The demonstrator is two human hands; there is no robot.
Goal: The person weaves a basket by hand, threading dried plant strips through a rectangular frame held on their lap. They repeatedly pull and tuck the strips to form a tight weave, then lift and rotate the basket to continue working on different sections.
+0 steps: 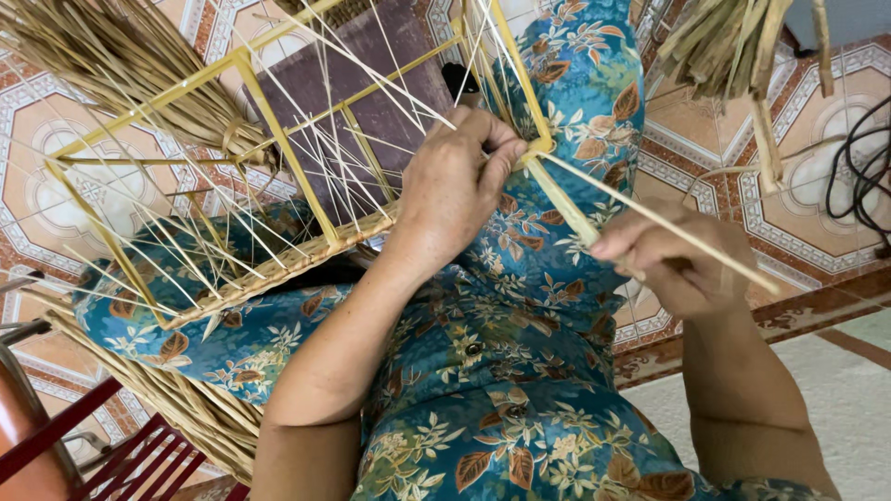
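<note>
A yellow metal wire frame (278, 139) rests tilted across my lap, strung with thin pale straw strands. A woven band of dried grass (278, 264) runs along its lower edge. My left hand (455, 186) pinches the frame's corner joint where a flat straw strip (566, 209) wraps around it. My right hand (677, 260) grips that strip and a thin straw strand (687, 237), pulling them taut to the right.
A bundle of dried grass (102, 65) lies at the upper left, another bundle (724, 42) hangs at the top right. Black cables (863, 167) lie on the patterned tile floor. A red slatted chair (121, 455) stands lower left. More straw (176, 394) lies under my left leg.
</note>
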